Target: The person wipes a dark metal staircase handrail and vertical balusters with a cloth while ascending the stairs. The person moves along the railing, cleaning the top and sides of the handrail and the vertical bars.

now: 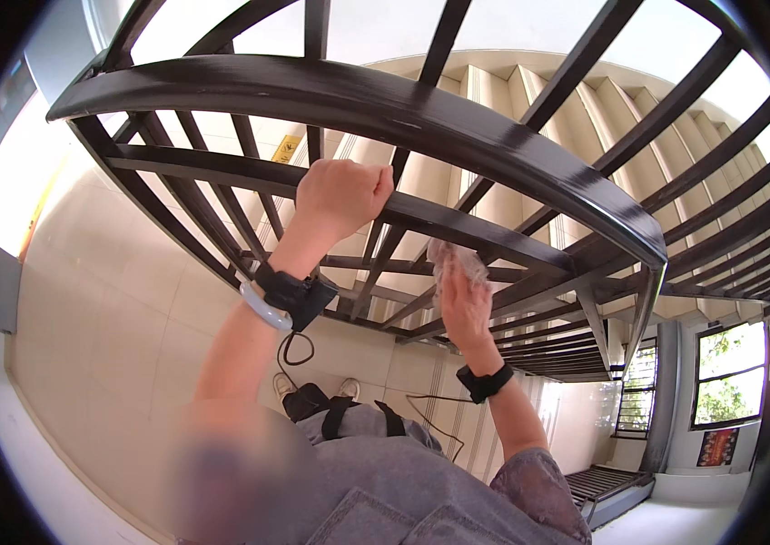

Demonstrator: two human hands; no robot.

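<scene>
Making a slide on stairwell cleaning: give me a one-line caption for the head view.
Left hand grips a dark railing bar while the right hand presses a crumpled wipe against the railing.

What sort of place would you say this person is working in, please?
Most likely an indoor stairwell landing: a dark metal railing that the left hand grips, pale steps beyond it, and a tiled floor below.

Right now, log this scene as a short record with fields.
setting: stairwell, pale tiled floor, stairs beyond
railing: dark metal railing with slanted bars
left hand: left hand closed around a lower rail bar
right hand: right hand presses a crumpled pale cloth against the bars
wrists: black straps on both; pale bangle on the left
</scene>
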